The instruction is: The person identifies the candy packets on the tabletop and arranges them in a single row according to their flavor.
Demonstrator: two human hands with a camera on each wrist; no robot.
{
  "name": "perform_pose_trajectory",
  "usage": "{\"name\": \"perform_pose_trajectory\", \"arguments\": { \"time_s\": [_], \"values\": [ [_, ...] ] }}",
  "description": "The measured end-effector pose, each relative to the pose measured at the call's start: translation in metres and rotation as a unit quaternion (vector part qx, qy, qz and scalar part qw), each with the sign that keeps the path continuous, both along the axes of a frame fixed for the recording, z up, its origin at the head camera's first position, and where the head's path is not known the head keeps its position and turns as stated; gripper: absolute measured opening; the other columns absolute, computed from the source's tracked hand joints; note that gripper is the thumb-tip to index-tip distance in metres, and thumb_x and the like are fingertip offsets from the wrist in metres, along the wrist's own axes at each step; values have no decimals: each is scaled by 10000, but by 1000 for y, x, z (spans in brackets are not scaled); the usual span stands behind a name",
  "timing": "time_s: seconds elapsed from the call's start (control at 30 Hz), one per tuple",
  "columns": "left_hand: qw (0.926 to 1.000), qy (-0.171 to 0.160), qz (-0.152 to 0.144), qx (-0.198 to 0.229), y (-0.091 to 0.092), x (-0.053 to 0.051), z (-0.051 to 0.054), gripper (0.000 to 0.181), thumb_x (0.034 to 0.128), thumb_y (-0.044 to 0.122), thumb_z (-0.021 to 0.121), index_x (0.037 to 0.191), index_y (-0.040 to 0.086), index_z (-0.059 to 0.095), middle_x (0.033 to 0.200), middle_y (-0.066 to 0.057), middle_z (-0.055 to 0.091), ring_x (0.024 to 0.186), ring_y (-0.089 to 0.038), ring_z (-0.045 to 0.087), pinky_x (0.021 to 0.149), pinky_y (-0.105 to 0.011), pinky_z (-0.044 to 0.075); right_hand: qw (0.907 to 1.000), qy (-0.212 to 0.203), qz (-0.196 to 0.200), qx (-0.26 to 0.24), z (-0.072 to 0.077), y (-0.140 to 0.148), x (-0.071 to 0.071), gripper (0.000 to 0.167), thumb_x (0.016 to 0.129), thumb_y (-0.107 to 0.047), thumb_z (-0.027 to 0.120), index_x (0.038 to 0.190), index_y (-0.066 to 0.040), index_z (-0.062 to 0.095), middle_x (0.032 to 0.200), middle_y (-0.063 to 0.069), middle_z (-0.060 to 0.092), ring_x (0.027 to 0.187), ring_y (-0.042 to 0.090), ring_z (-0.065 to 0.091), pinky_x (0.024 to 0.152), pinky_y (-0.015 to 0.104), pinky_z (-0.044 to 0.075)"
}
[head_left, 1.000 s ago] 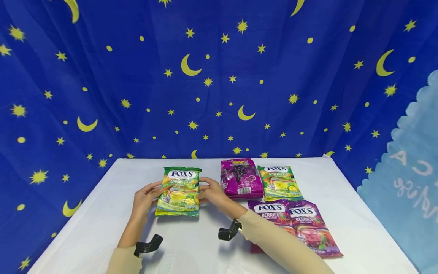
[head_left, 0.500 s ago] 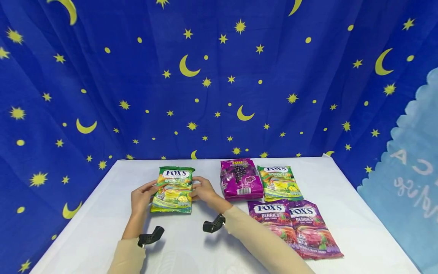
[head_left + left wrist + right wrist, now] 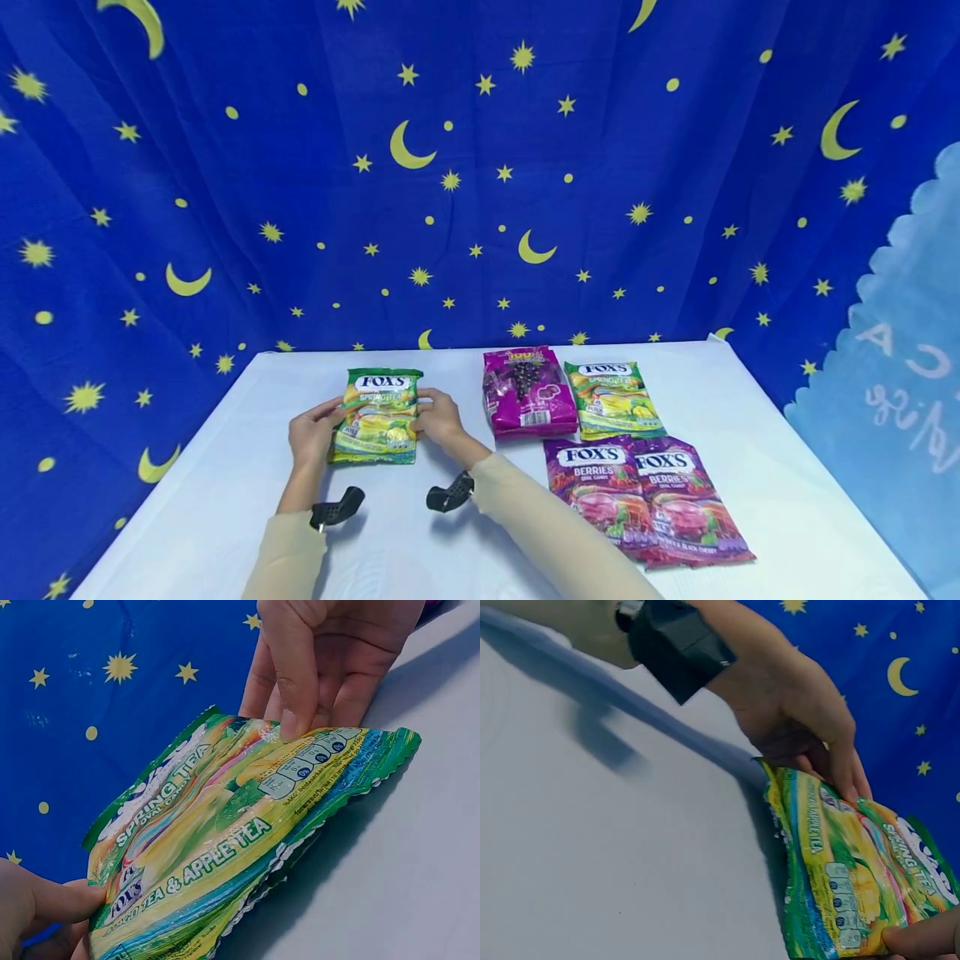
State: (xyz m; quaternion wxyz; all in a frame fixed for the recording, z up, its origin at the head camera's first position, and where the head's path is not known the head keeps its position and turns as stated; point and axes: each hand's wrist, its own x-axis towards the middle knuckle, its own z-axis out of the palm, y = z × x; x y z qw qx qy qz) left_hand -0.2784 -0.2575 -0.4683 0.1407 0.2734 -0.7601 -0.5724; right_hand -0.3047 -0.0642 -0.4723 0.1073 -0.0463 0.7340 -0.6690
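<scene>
Both hands hold a green and yellow candy packet marked Fox's Spring Tea, left of the table's middle in the head view. The left hand pinches its left side and the right hand its right side. In the left wrist view the packet is tilted, with the right hand's thumb on its face; the left thumb presses the near side. The right wrist view shows the packet between the left hand and the right thumb. Fingers behind the packet are hidden.
On the white table stands a purple grape packet, beside a second Spring Tea packet. In front lie two purple Fox's Berries packets, left and right, overlapping. A blue star-patterned curtain rises behind.
Both hands have moved left with the Spring Tea packet, mostly in the first half second, and the packet appears slightly smaller. The other packets have stayed put.
</scene>
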Motion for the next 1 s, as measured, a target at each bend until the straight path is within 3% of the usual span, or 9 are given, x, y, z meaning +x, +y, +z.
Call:
{"name": "perform_pose_trajectory", "arguments": {
  "time_s": [0.1,0.3,0.57,0.87,1.0],
  "values": [
    [9999,-33,-41,-117,1,-2,0,315,934,66,575,1239,27,641,1290,-204,580,1234,-343,476,1071,-490,309,9972,337,-79,657,2,-2,0,603,708,176,658,1284,33,556,976,126,704,810,175,666,577,263,563],
    [9996,-83,59,-255,6,-2,0,305,922,57,582,1214,4,651,1270,-225,585,1207,-357,489,1056,-489,315,9796,1085,-93,1686,5,-3,1,588,693,149,667,1269,75,569,849,68,682,750,127,599,578,207,495],
    [9984,-209,55,-523,6,-4,-3,300,936,76,565,1214,3,651,1249,-226,597,1166,-350,514,1023,-483,354,9766,1125,-297,1810,3,-2,4,521,728,86,734,1231,69,598,795,31,658,704,101,577,603,208,502],
    [9921,-111,24,-1246,5,-2,-11,275,929,66,574,1177,-9,664,1170,-228,637,1116,-363,554,984,-493,395,9737,1204,-404,1893,0,-3,5,460,736,37,770,1177,54,640,770,-12,635,686,78,546,614,208,487],
    [9859,-288,61,-1645,7,0,-9,268,920,99,596,1158,8,678,1126,-218,656,1058,-364,582,940,-508,414,9753,1164,-418,1832,-2,-2,4,445,731,31,782,1155,57,649,790,-3,632,699,78,543,631,203,497]
  ]
}}
